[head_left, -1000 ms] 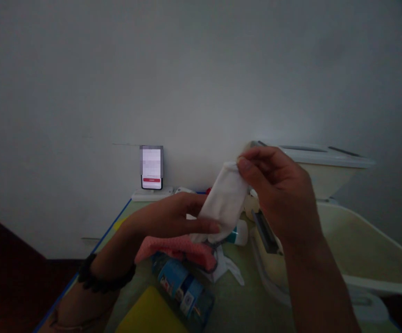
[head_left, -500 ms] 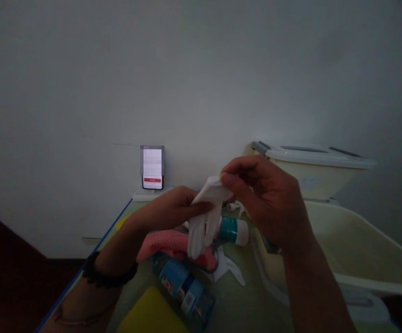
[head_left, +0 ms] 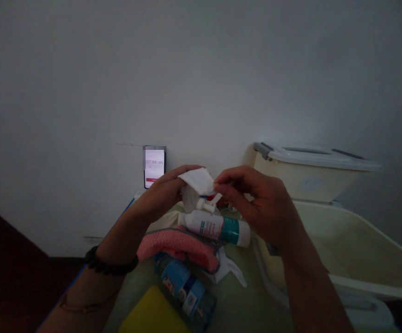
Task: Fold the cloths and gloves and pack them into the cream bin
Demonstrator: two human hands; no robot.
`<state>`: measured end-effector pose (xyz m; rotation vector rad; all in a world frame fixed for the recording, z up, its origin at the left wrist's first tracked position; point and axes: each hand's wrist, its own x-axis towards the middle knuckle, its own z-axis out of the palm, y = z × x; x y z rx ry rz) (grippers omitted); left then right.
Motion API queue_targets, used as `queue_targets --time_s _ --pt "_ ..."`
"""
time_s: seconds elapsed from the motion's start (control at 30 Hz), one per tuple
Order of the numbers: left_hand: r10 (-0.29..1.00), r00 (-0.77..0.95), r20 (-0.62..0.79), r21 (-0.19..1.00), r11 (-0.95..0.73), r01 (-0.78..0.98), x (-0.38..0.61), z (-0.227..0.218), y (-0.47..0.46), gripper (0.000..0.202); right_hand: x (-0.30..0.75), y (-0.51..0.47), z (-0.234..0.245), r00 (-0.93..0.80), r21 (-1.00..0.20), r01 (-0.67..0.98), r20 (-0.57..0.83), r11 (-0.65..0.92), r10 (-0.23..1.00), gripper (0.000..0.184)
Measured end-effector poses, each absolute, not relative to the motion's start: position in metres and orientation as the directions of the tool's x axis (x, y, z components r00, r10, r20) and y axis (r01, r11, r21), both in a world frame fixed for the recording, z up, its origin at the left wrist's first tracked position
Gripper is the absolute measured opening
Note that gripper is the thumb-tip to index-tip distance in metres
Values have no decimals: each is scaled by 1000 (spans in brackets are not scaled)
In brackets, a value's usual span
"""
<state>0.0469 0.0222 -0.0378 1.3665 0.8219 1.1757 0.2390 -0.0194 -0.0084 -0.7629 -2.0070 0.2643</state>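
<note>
- Bottle (head_left: 186,287) with a blue label: on the surface (head_left: 242,307), six o'clock from the white glove (head_left: 197,179).
- Pink cloth (head_left: 178,245): just beyond.
- Right hand (head_left: 259,199): grip pinching the glove's edge, glove at its nine o'clock, above the surface.
- Left hand (head_left: 166,189): glove touching at three o'clock; fingers partly hidden, so I cannot tell its grip.
- Phone (head_left: 155,166): upright, between nine and ten.

left grip (head_left: 168,187): against white glove (head_left: 197,181) | right grip (head_left: 261,194): pinching its edge | below: pump bottle (head_left: 210,225), pink cloth (head_left: 183,247)
</note>
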Motion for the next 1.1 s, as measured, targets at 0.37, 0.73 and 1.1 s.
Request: queue_targets --time_s 0.37,0.73,1.1 --pt "939 222 264 952 -218 -213 52 -28 15 20 236 -17 -16 -506 -612 355 510 707 696 26" --pt "914 225 337 941 -337 -39 53 -26 11 24 229 -11 -20 -312 -816 409 297 409 903 38" --pt "853 378 360 924 -381 -19 49 -20 4 27 229 -3 -23 -314 -786 397 368 473 875 20"
